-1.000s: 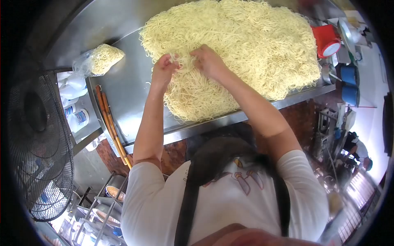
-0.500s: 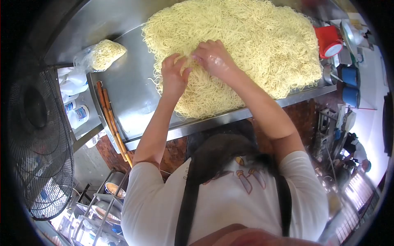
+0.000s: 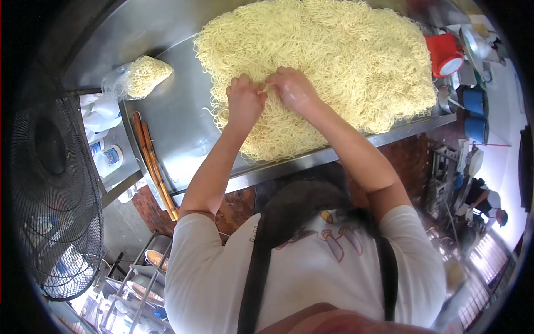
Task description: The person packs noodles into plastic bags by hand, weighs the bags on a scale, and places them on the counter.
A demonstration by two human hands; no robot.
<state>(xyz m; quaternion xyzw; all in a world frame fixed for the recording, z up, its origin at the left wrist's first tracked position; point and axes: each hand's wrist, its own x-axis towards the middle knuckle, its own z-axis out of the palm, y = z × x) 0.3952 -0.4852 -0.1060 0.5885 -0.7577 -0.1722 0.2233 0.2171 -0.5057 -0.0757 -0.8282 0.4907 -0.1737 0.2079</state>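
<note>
Noodle pile (image 3: 350,61) spread on metal table (image 3: 178,128). Over its near-left part, left hand (image 3: 246,101) and right hand (image 3: 293,92) pinch noodle strands (image 3: 265,89), fingertips close, presumably for fine control. Noodle bag (image 3: 148,77): left of pile.

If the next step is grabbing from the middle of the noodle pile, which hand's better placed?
Likely the right hand: it's nearer the middle of the noodle pile, while the left hand is closer to the pile's left side. Finger grip is hard to make out.
</note>
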